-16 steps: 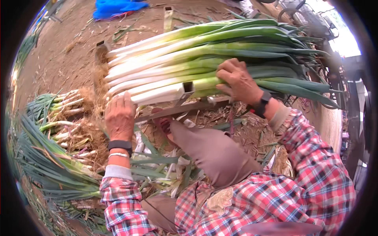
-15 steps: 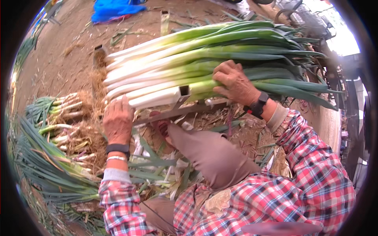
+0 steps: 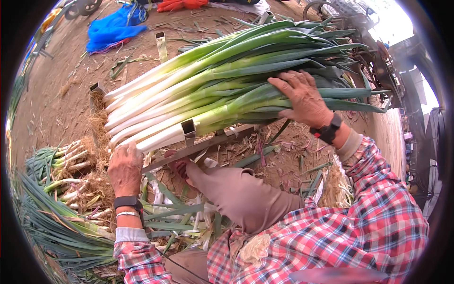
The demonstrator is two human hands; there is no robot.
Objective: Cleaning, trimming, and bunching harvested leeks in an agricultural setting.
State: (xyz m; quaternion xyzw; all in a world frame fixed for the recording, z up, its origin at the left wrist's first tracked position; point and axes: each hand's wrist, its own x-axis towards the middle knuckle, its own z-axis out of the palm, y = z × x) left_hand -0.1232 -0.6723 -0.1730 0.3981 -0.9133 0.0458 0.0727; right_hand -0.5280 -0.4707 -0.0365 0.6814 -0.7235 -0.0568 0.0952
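A thick pile of long green onions [image 3: 189,85], white stems to the left and green leaves to the right, lies across a low metal frame [image 3: 198,148] with upright square posts. At the near root end, my left hand [image 3: 125,170] has its fingers bent together round the white end of the nearest green onion; its fingertips are partly hidden. My right hand [image 3: 305,99] rests on the green leaves at the pile's near right side, its fingers stretched out and nothing enclosed in them.
More green onions with roots and soil [image 3: 66,203] are heaped on the ground at the left. Loose leaves and peelings [image 3: 189,213] litter the ground round my leg [image 3: 246,194]. A blue sheet [image 3: 113,29] and a red cloth [image 3: 182,4] lie beyond the frame.
My right hand has slid rightward along the leaves, and its fingers have straightened. My left hand stays at the root end. The whole view has shifted and tilted slightly.
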